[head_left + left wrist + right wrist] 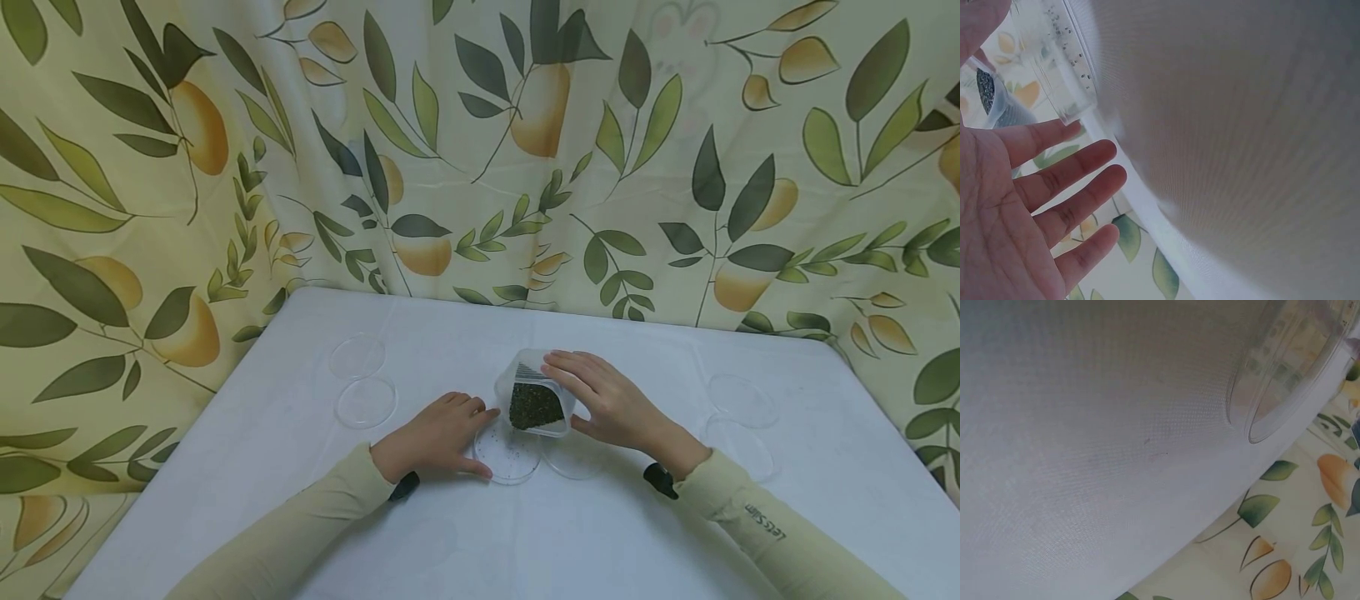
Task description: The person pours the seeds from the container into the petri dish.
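My right hand (615, 404) grips a clear plastic tub (504, 385), tilted toward me over the middle of the table. Dark green-black grains (536, 407) have slid to its lower side. Below it lies a clear petri dish (508, 457) with scattered dark grains on its bottom. My left hand (438, 435) rests at the dish's left side, thumb and index finger spread along the rim. In the left wrist view the left fingers (1079, 172) are straight and spread apart, the index fingertip right at the dish wall (1072, 103). The right wrist view leaves the right hand out.
Beside the grain-strewn dish lies another clear round dish or lid (573, 462). Two more clear rounds (366, 402) lie at the left, and another pair (738, 450) at the right. A white cloth covers the table (480, 542); a leaf-patterned curtain (480, 200) hangs behind.
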The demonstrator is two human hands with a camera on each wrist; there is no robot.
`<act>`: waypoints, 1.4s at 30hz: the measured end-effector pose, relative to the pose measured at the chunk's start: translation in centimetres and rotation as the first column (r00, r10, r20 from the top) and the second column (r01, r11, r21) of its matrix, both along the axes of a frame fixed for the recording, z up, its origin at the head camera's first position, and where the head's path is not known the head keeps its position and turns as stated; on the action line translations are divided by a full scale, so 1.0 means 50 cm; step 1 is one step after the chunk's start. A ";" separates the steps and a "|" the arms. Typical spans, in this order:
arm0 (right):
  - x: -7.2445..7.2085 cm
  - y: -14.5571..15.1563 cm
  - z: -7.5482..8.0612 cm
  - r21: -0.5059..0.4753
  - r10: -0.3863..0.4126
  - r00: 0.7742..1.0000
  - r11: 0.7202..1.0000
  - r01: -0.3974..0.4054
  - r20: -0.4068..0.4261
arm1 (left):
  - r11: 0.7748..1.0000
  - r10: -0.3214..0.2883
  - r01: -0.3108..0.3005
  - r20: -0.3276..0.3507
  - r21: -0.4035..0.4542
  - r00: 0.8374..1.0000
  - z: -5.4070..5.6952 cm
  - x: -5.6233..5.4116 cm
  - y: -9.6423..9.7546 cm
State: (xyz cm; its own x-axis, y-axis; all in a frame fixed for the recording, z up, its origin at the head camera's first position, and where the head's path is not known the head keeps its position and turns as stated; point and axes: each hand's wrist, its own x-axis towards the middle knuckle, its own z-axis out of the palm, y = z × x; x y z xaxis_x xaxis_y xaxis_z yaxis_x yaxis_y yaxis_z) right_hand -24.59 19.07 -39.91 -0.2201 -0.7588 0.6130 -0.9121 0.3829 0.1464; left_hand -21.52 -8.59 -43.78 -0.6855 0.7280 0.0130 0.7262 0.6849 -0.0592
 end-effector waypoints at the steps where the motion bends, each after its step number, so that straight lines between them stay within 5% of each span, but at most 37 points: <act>1: 0.000 0.000 0.000 0.000 0.000 1.000 1.000 0.000 -0.001 | 1.000 0.000 0.000 0.001 0.001 1.000 0.000 0.000 0.000; 42: -0.001 -0.003 0.006 0.012 -0.018 1.000 1.000 0.018 -0.007 | 1.000 0.004 -0.005 0.033 0.023 0.999 0.004 0.005 -0.003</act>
State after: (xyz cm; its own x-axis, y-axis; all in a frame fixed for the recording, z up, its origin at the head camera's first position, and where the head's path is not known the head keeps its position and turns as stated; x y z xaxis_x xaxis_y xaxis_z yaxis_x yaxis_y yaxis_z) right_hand -24.66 18.91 -39.61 -0.2299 -0.7621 0.6053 -0.9040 0.3977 0.1573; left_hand -21.27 -8.72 -43.58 -0.6889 0.7248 0.0070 0.7246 0.6889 -0.0192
